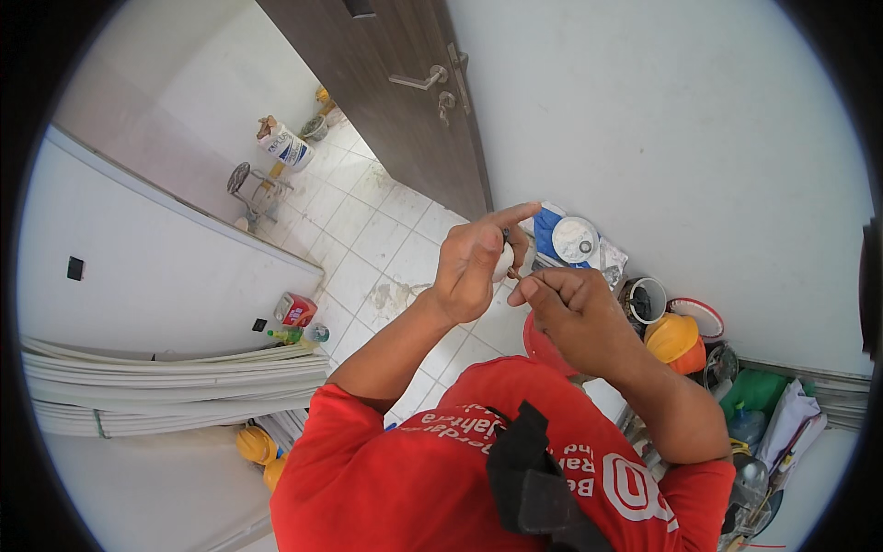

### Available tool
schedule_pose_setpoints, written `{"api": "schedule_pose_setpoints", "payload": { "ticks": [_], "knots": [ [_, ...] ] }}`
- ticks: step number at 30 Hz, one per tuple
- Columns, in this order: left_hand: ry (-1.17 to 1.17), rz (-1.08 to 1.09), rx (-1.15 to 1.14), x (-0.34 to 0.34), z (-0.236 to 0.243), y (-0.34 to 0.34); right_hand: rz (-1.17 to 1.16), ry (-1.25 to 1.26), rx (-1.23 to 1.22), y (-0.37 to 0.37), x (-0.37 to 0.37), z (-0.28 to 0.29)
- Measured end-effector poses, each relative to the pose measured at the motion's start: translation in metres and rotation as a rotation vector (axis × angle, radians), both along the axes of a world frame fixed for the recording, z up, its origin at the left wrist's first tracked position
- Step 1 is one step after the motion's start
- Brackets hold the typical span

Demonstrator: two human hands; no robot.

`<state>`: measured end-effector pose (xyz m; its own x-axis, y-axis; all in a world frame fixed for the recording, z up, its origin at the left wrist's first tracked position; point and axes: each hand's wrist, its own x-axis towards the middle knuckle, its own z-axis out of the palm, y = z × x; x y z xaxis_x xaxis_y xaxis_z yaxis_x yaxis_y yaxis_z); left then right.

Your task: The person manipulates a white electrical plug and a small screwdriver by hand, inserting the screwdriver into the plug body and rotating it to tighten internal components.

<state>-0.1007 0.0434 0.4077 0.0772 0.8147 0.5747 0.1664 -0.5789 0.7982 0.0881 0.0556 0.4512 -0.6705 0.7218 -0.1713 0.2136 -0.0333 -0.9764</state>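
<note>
Raised in front of my chest, my left hand (467,269) is closed round a small white rounded piece (503,263) with a dark part near its top. Its index finger sticks out to the right. Just to the right, my right hand (578,308) pinches a thin brownish piece (515,274) against the lower edge of the white one. Fingers cover much of both pieces, so their exact kind does not show.
A dark wooden door (395,120) stands open ahead. Along the right wall are a white-lidded tub (575,239), an orange-yellow helmet (674,340) and cluttered bags. Long white strips (175,382) lie stacked at left, near a red can (296,309). A stool (253,189) stands beyond.
</note>
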Motion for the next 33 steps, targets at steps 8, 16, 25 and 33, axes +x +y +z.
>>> {"api": "schedule_pose_setpoints", "payload": {
  "ticks": [8,16,25,33],
  "knots": [
    [0.008,0.026,-0.018,0.002,0.001,0.002,-0.039,-0.04,0.207,-0.001,-0.002,-0.005],
    [0.021,0.017,-0.03,-0.001,0.0,0.001,-0.102,-0.094,0.347,-0.01,-0.006,-0.004],
    [0.001,0.027,-0.053,-0.001,0.0,0.001,-0.078,-0.139,0.68,-0.01,-0.007,-0.005],
    [-0.025,0.04,-0.081,0.001,0.002,-0.001,-0.086,-0.173,0.993,-0.01,-0.009,-0.017]
  ]
}}
